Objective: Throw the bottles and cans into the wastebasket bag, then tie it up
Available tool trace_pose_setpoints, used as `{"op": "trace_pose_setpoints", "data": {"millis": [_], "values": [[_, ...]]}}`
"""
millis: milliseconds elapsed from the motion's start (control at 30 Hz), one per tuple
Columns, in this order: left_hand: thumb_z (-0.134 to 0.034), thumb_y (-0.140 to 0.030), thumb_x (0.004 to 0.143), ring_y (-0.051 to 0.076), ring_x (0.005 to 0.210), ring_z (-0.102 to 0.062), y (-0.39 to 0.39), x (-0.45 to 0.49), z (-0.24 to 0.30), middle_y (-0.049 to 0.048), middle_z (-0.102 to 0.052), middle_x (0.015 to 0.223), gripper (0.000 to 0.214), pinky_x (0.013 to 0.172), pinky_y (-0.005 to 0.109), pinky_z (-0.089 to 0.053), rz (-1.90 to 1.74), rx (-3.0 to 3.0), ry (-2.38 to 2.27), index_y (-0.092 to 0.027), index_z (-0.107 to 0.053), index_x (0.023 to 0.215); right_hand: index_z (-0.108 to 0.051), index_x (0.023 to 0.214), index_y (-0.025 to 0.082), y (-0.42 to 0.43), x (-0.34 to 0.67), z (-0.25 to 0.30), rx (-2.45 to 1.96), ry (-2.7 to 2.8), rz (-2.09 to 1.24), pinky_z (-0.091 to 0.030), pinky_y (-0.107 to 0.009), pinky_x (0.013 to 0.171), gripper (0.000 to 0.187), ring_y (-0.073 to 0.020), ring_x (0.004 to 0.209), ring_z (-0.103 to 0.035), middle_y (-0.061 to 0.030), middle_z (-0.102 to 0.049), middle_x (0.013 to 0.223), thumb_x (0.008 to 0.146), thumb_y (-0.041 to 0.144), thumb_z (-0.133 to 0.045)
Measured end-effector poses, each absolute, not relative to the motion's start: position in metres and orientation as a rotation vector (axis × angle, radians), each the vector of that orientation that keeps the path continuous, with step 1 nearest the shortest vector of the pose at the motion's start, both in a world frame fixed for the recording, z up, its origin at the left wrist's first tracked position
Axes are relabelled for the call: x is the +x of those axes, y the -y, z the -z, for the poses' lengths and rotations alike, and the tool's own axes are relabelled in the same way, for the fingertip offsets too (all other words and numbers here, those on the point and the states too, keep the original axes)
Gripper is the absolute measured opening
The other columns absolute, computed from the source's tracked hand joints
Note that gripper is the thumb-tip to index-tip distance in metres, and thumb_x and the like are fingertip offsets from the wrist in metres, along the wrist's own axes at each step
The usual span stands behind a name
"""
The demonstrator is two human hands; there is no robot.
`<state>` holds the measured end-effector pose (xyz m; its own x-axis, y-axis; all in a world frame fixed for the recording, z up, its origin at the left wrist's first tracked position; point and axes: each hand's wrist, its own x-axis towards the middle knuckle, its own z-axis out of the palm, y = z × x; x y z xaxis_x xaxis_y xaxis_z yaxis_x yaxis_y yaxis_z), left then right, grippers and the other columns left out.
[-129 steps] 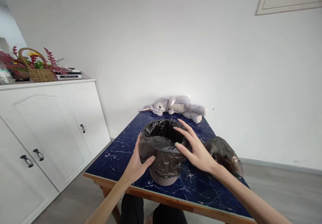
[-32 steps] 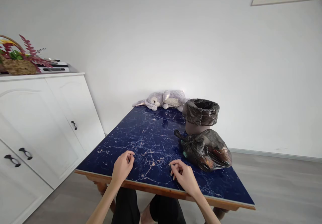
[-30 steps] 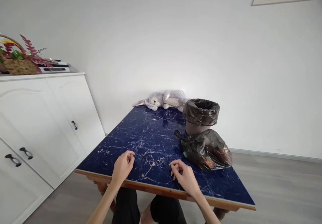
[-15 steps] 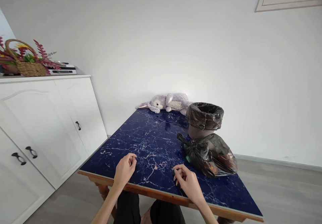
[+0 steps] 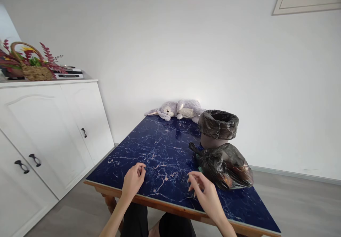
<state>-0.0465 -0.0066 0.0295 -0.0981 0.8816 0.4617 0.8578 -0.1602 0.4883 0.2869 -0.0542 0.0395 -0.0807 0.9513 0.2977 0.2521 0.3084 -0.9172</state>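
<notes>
Near the table's front edge, my left hand (image 5: 134, 181) rests on the blue marble-patterned tabletop (image 5: 162, 152), its fingers loosely curled in with nothing visible in them. My right hand (image 5: 203, 191) is a little above the tabletop, fingers bent but slightly apart, holding nothing. Just beyond it lies a knotted black plastic bag (image 5: 226, 167), thin enough to show reddish-brown contents. The bag's knotted end points left. Behind that stands a trash bin (image 5: 213, 142) with a black liner folded over its rim.
A pale purple plush rabbit (image 5: 183, 109) lies on its side at the table's far edge, against the wall. To the left is a white cabinet (image 5: 50, 123) with black handles, topped by a wicker basket (image 5: 37, 72) of artificial flowers and a white device (image 5: 70, 74).
My right hand has lifted slightly and moved right towards the black bag, its fingers loosening. My left hand stays put. The view has shifted slightly.
</notes>
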Motion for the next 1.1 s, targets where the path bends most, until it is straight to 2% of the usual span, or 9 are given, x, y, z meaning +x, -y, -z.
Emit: {"op": "trace_pose_setpoints", "data": {"millis": [67,167,267,367,467,667,867,1000,1100], "values": [[-0.045,-0.04,0.098,0.021,0.068,-0.067,0.007,-0.047,-0.029,0.0004,-0.068,0.072,0.026,0.068,0.03,-0.05,-1.125,2.087,-2.018,-0.026,-0.068,0.097,-0.067,0.118,0.024,0.055,0.286,-0.049,-1.188,1.514,-0.696,-0.057,-0.032,0.067,0.044,-0.0215,0.082,-0.072,-0.0145,-0.068,0.118,0.106,0.062,-0.048],[-0.045,-0.04,0.098,0.021,0.068,-0.067,0.007,-0.048,-0.03,0.0006,-0.068,0.072,0.026,0.068,0.03,-0.05,-1.119,2.087,-2.011,-0.026,-0.067,0.099,-0.064,0.125,0.025,0.055,0.283,-0.052,-1.297,1.451,-0.519,-0.062,-0.034,0.068,0.049,-0.0221,0.089,-0.074,-0.0197,-0.043,0.154,0.104,0.066,-0.047],[-0.044,-0.041,0.099,0.022,0.07,-0.068,0.007,-0.048,-0.029,0.0014,-0.068,0.073,0.028,0.067,0.03,-0.05,-1.104,2.093,-2.004,-0.025,-0.067,0.1,-0.06,0.133,0.027,0.053,0.28,-0.044,-1.383,1.434,-0.451,-0.063,-0.035,0.066,0.053,-0.0218,0.089,-0.076,-0.0196,-0.022,0.168,0.103,0.067,-0.044],[-0.044,-0.041,0.1,0.022,0.07,-0.068,0.007,-0.049,-0.028,0.0012,-0.068,0.073,0.028,0.067,0.03,-0.05,-1.108,2.106,-2.008,-0.026,-0.067,0.1,-0.056,0.14,0.028,0.05,0.28,-0.033,-1.432,1.43,-0.442,-0.064,-0.036,0.064,0.055,-0.0214,0.085,-0.077,-0.0203,-0.014,0.173,0.103,0.067,-0.045],[-0.044,-0.04,0.1,0.021,0.069,-0.068,0.006,-0.049,-0.026,0.0005,-0.068,0.073,0.027,0.069,0.03,-0.051,-1.12,2.115,-2.008,-0.026,-0.067,0.1,-0.052,0.144,0.027,0.044,0.283,-0.025,-1.453,1.42,-0.464,-0.064,-0.038,0.064,0.058,-0.0214,0.082,-0.077,-0.0226,-0.015,0.173,0.102,0.066,-0.047],[-0.045,-0.04,0.099,0.022,0.069,-0.068,0.006,-0.05,-0.026,0.0007,-0.068,0.073,0.027,0.068,0.03,-0.05,-1.124,2.116,-2.011,-0.026,-0.068,0.1,-0.048,0.149,0.024,0.032,0.285,-0.012,-1.388,1.394,-0.5,-0.064,-0.037,0.069,0.06,-0.0258,0.097,-0.076,-0.0242,-0.028,0.165,0.103,0.062,-0.045],[-0.046,-0.04,0.098,0.022,0.071,-0.068,0.007,-0.047,-0.029,0.001,-0.068,0.074,0.027,0.068,0.03,-0.05,-1.114,2.112,-2.01,-0.026,-0.068,0.1,-0.049,0.148,0.02,0.033,0.267,-0.005,-1.323,1.375,-0.644,-0.066,-0.036,0.074,0.056,-0.026,0.101,-0.075,-0.0258,-0.032,0.16,0.104,0.054,-0.046],[-0.045,-0.04,0.098,0.022,0.071,-0.068,0.006,-0.048,-0.03,0.0011,-0.068,0.073,0.027,0.069,0.031,-0.05,-1.106,2.088,-2.014,-0.025,-0.068,0.099,-0.051,0.148,0.023,0.049,0.245,-0.011,-1.244,1.408,-0.75,-0.066,-0.036,0.073,0.051,-0.0275,0.103,-0.075,-0.0236,-0.04,0.159,0.102,0.047,-0.051],[-0.045,-0.04,0.099,0.023,0.072,-0.067,0.007,-0.049,-0.031,0.0017,-0.068,0.073,0.028,0.071,0.033,-0.051,-1.076,2.081,-2.008,-0.025,-0.068,0.099,-0.056,0.147,0.028,0.073,0.24,-0.031,-1.215,1.539,-0.775,-0.066,-0.035,0.069,0.05,-0.0266,0.099,-0.077,-0.0185,-0.038,0.166,0.099,0.044,-0.057]]}}
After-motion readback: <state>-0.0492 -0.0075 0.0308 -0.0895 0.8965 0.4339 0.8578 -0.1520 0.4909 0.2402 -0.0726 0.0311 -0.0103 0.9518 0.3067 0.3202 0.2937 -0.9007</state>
